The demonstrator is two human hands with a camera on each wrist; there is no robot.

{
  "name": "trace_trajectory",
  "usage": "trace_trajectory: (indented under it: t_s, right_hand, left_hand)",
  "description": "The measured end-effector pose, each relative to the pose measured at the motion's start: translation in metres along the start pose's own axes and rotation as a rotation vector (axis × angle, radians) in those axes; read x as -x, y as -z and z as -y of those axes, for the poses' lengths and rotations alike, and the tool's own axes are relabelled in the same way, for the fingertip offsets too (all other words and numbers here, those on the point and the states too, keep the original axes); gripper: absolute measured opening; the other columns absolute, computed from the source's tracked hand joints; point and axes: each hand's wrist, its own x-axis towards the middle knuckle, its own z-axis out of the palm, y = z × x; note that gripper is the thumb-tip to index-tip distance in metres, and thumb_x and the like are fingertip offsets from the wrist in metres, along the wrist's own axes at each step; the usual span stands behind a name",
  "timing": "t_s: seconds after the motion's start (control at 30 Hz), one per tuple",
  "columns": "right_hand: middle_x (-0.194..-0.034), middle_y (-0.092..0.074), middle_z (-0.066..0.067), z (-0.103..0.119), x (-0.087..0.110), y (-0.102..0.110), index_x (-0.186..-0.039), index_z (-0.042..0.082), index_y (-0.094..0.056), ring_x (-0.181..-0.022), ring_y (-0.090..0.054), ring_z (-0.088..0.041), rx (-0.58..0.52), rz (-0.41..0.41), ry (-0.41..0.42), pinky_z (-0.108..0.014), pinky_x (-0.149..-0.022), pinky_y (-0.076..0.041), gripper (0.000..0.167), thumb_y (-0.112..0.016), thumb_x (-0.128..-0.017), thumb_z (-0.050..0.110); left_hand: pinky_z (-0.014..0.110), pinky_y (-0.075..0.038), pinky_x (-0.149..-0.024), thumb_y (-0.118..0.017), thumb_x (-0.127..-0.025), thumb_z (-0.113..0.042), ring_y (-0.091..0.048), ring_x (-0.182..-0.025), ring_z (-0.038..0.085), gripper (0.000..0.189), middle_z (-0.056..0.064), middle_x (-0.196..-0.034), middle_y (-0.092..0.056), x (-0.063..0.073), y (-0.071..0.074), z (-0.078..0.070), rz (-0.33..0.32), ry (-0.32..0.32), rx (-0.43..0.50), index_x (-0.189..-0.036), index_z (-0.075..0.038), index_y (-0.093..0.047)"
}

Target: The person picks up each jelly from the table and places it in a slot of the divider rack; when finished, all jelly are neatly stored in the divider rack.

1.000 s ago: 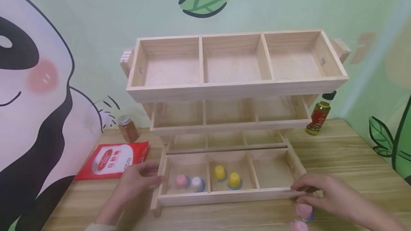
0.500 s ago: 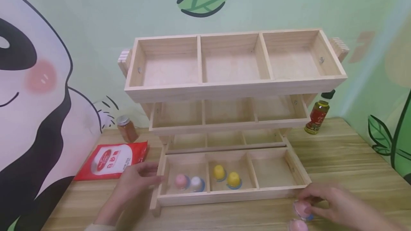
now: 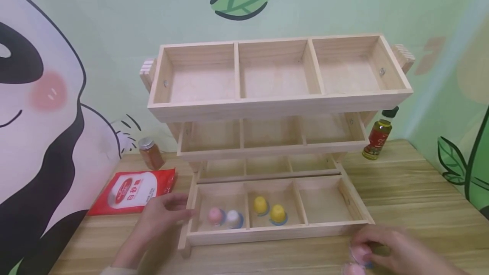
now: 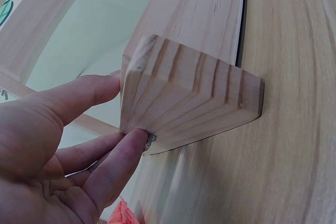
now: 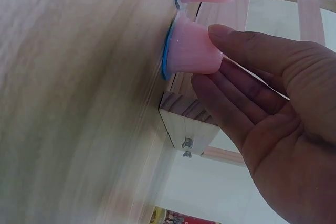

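My left hand (image 3: 160, 215) grips the left end of the wooden tiered box (image 3: 214, 237), thumb on one face and fingers on the other; the left wrist view shows its striped end block (image 4: 194, 85) close up. Right of the box front, my right hand (image 3: 391, 247) pinches a pink jelly cup (image 5: 194, 48) between thumb and fingers. That cup stands on its blue lid at the tabletop, with a second pink jelly cup (image 3: 354, 269) beside it. In the bottom tier sit a pink cup (image 3: 215, 215) and a white cup (image 3: 233, 219) at left, and yellow cups (image 3: 278, 213) in the middle.
Upper tiers (image 3: 279, 103) with dividers overhang the bottom tier. A red and white packet (image 3: 133, 190) and a spice jar (image 3: 151, 154) stand left of the box. An oil bottle (image 3: 378, 137) is at the back right, before the printed backdrop (image 3: 324, 3).
My right hand has moved from the box's right front corner down onto the pink jelly cup and has closed its fingers round it. The left hand keeps its grip.
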Motion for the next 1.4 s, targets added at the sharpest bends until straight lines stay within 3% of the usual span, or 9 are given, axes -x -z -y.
trace_trajectory:
  t_s: [0.17,0.33,0.5,0.73,0.83,0.97,1.13,1.4]
  right_hand:
    - [-0.114,-0.071,0.016,-0.001,0.002,-0.002,-0.117,0.028,-0.074,-0.097,-0.063,0.000,0.012,-0.003,-0.007,-0.026,-0.077,-0.058,0.021,-0.080,-0.096,0.029]
    - [-0.111,-0.070,0.017,0.000,0.002,0.002,-0.116,0.025,-0.075,-0.093,-0.061,0.001,-0.025,0.062,-0.091,-0.024,-0.077,-0.057,0.020,-0.080,-0.097,0.022]
    - [-0.108,-0.071,0.014,0.003,0.002,0.004,-0.115,0.024,-0.074,-0.090,-0.061,-0.001,-0.069,0.085,-0.120,-0.022,-0.077,-0.057,0.015,-0.076,-0.100,0.023]
    - [-0.111,-0.072,0.013,0.006,0.004,0.007,-0.115,0.021,-0.075,-0.094,-0.064,-0.002,-0.025,0.012,-0.069,-0.024,-0.076,-0.058,0.017,-0.077,-0.099,0.024]
    - [-0.114,-0.074,0.010,0.008,0.004,0.012,-0.117,0.021,-0.076,-0.098,-0.065,-0.001,0.006,-0.014,-0.087,-0.025,-0.079,-0.059,0.022,-0.080,-0.096,0.024]
    - [-0.112,-0.075,0.010,0.011,-0.001,0.013,-0.116,0.019,-0.077,-0.097,-0.066,0.000,0.063,-0.096,-0.007,-0.026,-0.077,-0.060,0.023,-0.083,-0.093,0.020]
    - [-0.106,-0.075,0.012,0.015,-0.011,0.009,-0.113,0.019,-0.077,-0.092,-0.069,-0.002,0.161,-0.298,0.249,-0.017,-0.076,-0.057,0.035,-0.089,-0.084,0.004]
    - [-0.108,-0.076,0.012,0.024,-0.026,0.015,-0.114,0.022,-0.077,-0.094,-0.071,-0.004,0.203,-0.364,0.272,-0.014,-0.079,-0.056,0.038,-0.090,-0.083,0.004]
  left_hand:
    - [0.042,-0.062,-0.089,-0.095,-0.081,-0.038,-0.075,-0.099,0.023,0.068,0.009,-0.120,-0.077,0.000,0.000,-0.001,-0.004,0.003,-0.004,-0.136,-0.008,-0.070]
    - [0.043,-0.063,-0.088,-0.095,-0.081,-0.036,-0.075,-0.097,0.022,0.066,0.010,-0.120,-0.077,0.002,0.000,-0.003,-0.005,-0.004,-0.007,-0.135,-0.007,-0.070]
    - [0.043,-0.063,-0.088,-0.095,-0.081,-0.035,-0.076,-0.097,0.023,0.066,0.010,-0.120,-0.077,0.003,0.000,-0.003,-0.005,-0.010,-0.002,-0.135,-0.006,-0.070]
    - [0.043,-0.063,-0.088,-0.094,-0.081,-0.036,-0.076,-0.097,0.022,0.066,0.010,-0.120,-0.076,0.003,-0.001,-0.003,-0.001,-0.007,0.002,-0.136,-0.007,-0.070]
    - [0.042,-0.063,-0.088,-0.094,-0.082,-0.036,-0.076,-0.099,0.023,0.066,0.010,-0.121,-0.076,0.003,-0.001,-0.003,-0.003,-0.009,0.005,-0.136,-0.006,-0.070]
    - [0.043,-0.063,-0.089,-0.094,-0.082,-0.035,-0.076,-0.100,0.024,0.066,0.010,-0.121,-0.076,0.003,0.000,-0.003,-0.002,-0.011,0.008,-0.135,-0.006,-0.070]
    - [0.043,-0.062,-0.090,-0.094,-0.082,-0.035,-0.076,-0.101,0.025,0.065,0.010,-0.121,-0.076,0.002,0.000,-0.002,0.001,-0.013,0.012,-0.136,-0.006,-0.070]
    - [0.043,-0.062,-0.091,-0.094,-0.082,-0.036,-0.076,-0.101,0.025,0.065,0.010,-0.121,-0.076,0.001,0.000,0.000,-0.001,-0.019,0.018,-0.136,-0.007,-0.070]
